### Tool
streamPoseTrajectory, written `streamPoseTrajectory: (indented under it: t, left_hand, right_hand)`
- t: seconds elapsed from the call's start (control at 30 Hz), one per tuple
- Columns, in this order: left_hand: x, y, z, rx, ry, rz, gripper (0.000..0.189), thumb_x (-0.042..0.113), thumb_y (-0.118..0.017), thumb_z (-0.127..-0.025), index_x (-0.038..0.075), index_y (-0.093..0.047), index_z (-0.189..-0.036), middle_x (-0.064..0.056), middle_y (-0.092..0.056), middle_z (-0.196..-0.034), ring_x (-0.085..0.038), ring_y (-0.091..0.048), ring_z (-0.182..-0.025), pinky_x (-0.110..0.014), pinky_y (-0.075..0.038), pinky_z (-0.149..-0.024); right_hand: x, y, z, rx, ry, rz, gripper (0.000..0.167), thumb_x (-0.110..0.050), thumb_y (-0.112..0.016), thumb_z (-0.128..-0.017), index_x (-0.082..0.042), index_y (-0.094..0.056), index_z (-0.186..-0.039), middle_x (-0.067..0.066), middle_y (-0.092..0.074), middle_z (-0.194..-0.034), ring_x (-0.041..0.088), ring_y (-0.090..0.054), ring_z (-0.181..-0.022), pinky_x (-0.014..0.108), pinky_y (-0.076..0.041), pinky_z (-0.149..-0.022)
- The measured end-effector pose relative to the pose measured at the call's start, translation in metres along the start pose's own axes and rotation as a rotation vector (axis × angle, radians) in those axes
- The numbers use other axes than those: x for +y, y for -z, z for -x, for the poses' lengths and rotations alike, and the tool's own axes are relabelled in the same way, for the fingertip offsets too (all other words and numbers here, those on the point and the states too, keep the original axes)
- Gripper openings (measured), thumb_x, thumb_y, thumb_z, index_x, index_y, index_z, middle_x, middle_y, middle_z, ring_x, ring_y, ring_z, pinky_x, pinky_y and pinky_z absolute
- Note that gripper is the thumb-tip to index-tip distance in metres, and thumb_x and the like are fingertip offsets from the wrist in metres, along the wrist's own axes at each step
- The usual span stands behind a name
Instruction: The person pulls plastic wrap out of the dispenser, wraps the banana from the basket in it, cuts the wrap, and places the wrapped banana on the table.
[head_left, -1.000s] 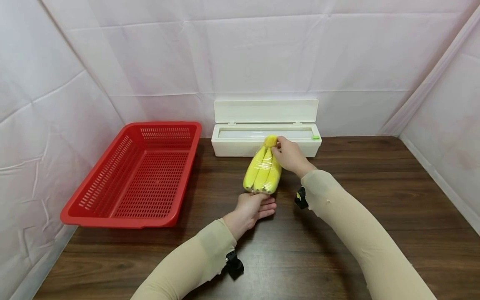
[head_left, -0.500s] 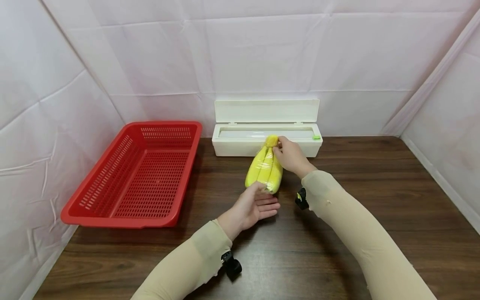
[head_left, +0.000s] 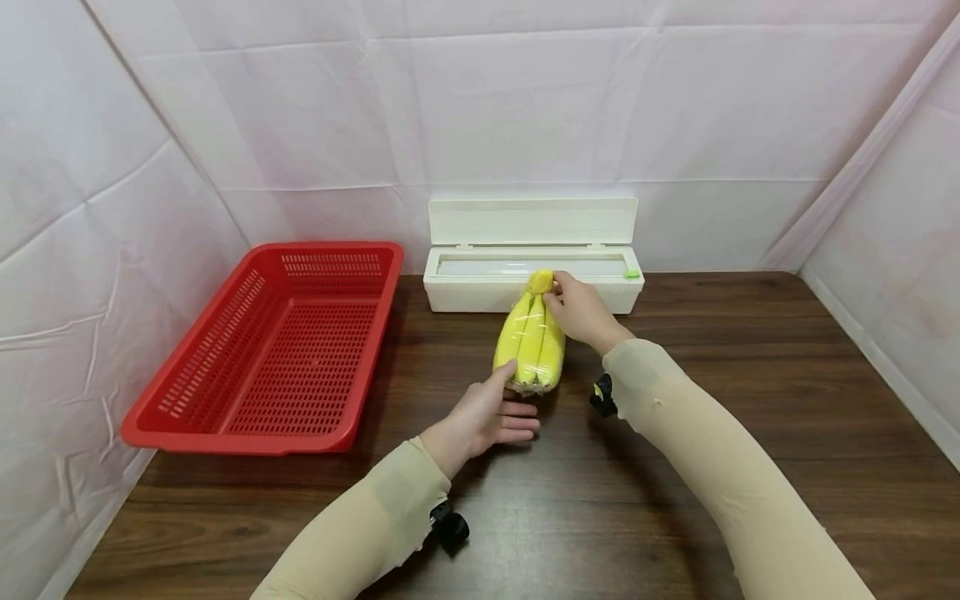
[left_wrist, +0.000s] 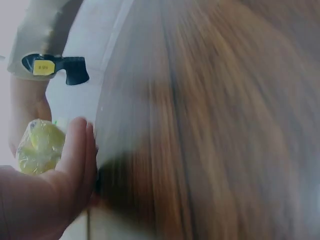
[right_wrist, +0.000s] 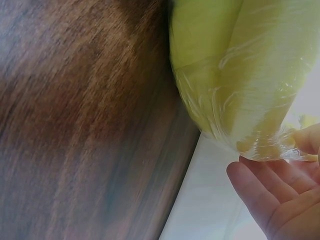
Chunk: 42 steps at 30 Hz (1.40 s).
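A bunch of yellow bananas (head_left: 531, 337) in clear plastic film hangs above the table, stem end up and tips toward me. My right hand (head_left: 579, 312) pinches it near the stem; the right wrist view shows gathered film by those fingers (right_wrist: 250, 187). Below the tips is my left hand (head_left: 480, 421), fingers extended and thumb raised by the bunch's lower left. In the left wrist view the wrapped tip end of the bananas (left_wrist: 42, 145) lies beside that thumb; whether they touch I cannot tell.
Behind the bananas stands a long white box (head_left: 465, 293), lid raised, with a roll inside and a green tab (head_left: 632, 274) at its right. A red slotted plastic basket (head_left: 240, 442) occupies the left of the dark wooden table (head_left: 585, 517). White cloth walls enclose the back and sides.
My left hand has gone from beneath the banana tips, over their lower end, to lower left of them. The bunch's lower end has shifted slightly right. My right hand keeps its grip near the stem.
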<state>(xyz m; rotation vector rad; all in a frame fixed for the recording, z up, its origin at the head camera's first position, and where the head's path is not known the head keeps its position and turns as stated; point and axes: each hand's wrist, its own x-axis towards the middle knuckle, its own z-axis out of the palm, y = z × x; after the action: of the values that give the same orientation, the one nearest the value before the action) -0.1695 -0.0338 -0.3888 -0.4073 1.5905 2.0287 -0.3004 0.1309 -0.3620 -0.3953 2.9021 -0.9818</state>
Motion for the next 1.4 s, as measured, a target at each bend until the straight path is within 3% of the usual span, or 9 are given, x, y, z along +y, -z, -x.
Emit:
streamPoseTrajectory:
  t: [0.2,0.27,0.37,0.57,0.8,1.1,1.4]
  left_hand:
    - [0.0035,0.0063,-0.0003,0.109,-0.222,-0.157,0.071,0.032,-0.054,-0.096,0.010,-0.014,-0.151,-0.025,-0.041,-0.137,-0.036,-0.062,-0.101,-0.041,-0.055,-0.080]
    - [0.0054,0.0079,-0.0021,0.125,-0.289,-0.211,0.069,0.028,-0.055,-0.096,0.016,-0.016,-0.151,-0.022,-0.042,-0.135,-0.034,-0.060,-0.099,-0.041,-0.055,-0.081]
    - [0.0074,0.0082,-0.0041,0.142,-0.340,-0.266,0.061,0.024,-0.055,-0.095,0.019,-0.027,-0.149,-0.017,-0.048,-0.129,-0.029,-0.058,-0.095,-0.039,-0.053,-0.079]
    - [0.0063,0.0062,-0.0019,0.144,-0.366,-0.298,0.059,0.025,-0.059,-0.093,0.016,-0.034,-0.146,-0.017,-0.050,-0.133,-0.025,-0.060,-0.099,-0.040,-0.054,-0.082]
    - [0.0038,0.0031,-0.0001,0.144,-0.360,-0.297,0.055,0.023,-0.061,-0.091,0.013,-0.041,-0.141,-0.017,-0.055,-0.120,-0.030,-0.060,-0.095,-0.036,-0.054,-0.076]
    - [0.0027,0.0032,0.0004,0.131,-0.362,-0.327,0.055,0.021,-0.061,-0.091,0.011,-0.040,-0.140,-0.019,-0.056,-0.120,-0.033,-0.063,-0.093,-0.038,-0.054,-0.075]
    - [0.0069,0.0030,0.0026,0.133,-0.378,-0.392,0.053,0.022,-0.060,-0.091,0.010,-0.041,-0.139,-0.018,-0.059,-0.116,-0.031,-0.063,-0.088,-0.032,-0.052,-0.067]
  right_hand:
    - [-0.0020,-0.0011,0.0008,-0.003,0.008,-0.020,0.051,-0.021,-0.042,-0.101,-0.005,-0.027,-0.146,0.023,-0.047,-0.139,0.034,-0.053,-0.121,0.044,-0.050,-0.093]
    - [-0.0019,-0.0021,0.0007,-0.003,0.006,-0.035,0.052,-0.022,-0.042,-0.101,-0.006,-0.025,-0.147,0.023,-0.047,-0.139,0.034,-0.053,-0.121,0.044,-0.050,-0.092]
    - [-0.0010,-0.0036,0.0005,0.005,0.008,-0.058,0.051,-0.022,-0.043,-0.100,-0.006,-0.026,-0.146,0.023,-0.047,-0.139,0.033,-0.053,-0.121,0.044,-0.050,-0.091]
    - [-0.0002,-0.0045,0.0013,0.008,0.011,-0.071,0.046,-0.022,-0.042,-0.101,-0.004,-0.032,-0.141,0.023,-0.047,-0.138,0.035,-0.051,-0.124,0.045,-0.049,-0.094]
    - [-0.0005,-0.0086,0.0035,-0.020,-0.008,-0.078,0.051,-0.029,-0.039,-0.102,-0.009,-0.027,-0.147,0.021,-0.045,-0.142,0.032,-0.050,-0.126,0.044,-0.047,-0.097]
    - [-0.0039,-0.0094,0.0079,-0.047,-0.017,-0.122,0.052,-0.031,-0.037,-0.102,-0.010,-0.026,-0.148,0.020,-0.044,-0.143,0.032,-0.052,-0.124,0.045,-0.047,-0.096]
    - [-0.0024,-0.0085,0.0073,-0.047,-0.005,-0.135,0.051,-0.030,-0.035,-0.102,-0.009,-0.026,-0.148,0.020,-0.047,-0.139,0.030,-0.056,-0.116,0.044,-0.050,-0.091]
